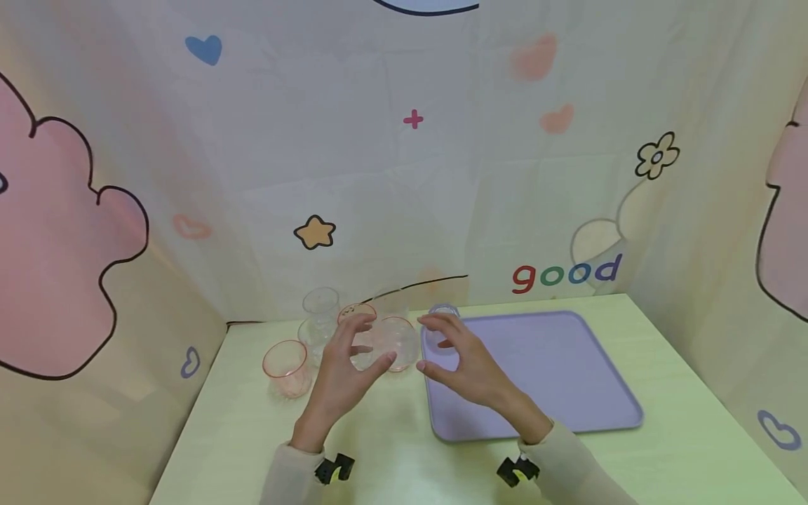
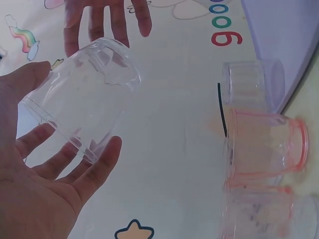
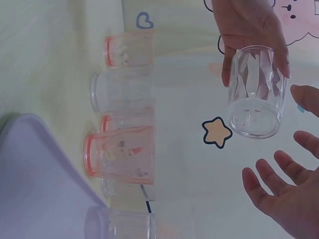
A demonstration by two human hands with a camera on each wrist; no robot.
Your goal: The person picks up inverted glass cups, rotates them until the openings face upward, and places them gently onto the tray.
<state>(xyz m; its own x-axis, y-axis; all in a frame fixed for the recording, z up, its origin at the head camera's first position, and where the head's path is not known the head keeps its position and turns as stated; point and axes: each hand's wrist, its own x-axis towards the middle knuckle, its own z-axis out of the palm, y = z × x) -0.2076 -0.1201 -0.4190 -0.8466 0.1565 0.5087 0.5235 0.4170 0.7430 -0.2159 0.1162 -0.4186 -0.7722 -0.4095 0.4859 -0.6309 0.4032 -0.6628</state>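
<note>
My left hand [image 1: 344, 368] holds a clear faceted glass [image 2: 84, 94] around one end, the thumb on one side and the fingers on the other. The glass lies on its side in the air, raised in front of the body; in the right wrist view its facets and a thick round end show. Facing the glass's other end, my right hand [image 1: 470, 365] has its fingers spread and loosely curved. In the right wrist view a gap shows between those fingers [image 3: 269, 179] and the glass.
Behind the hands stand several glasses: a pink-rimmed one [image 1: 287, 372] at the left, clear ones [image 1: 320, 308], and another pink-rimmed one [image 3: 119, 154]. At the right lies a lavender tray [image 1: 543, 379], with a bluish clear glass [image 1: 444, 310] at its back left corner. A printed curtain [image 1: 379, 175] closes off the back.
</note>
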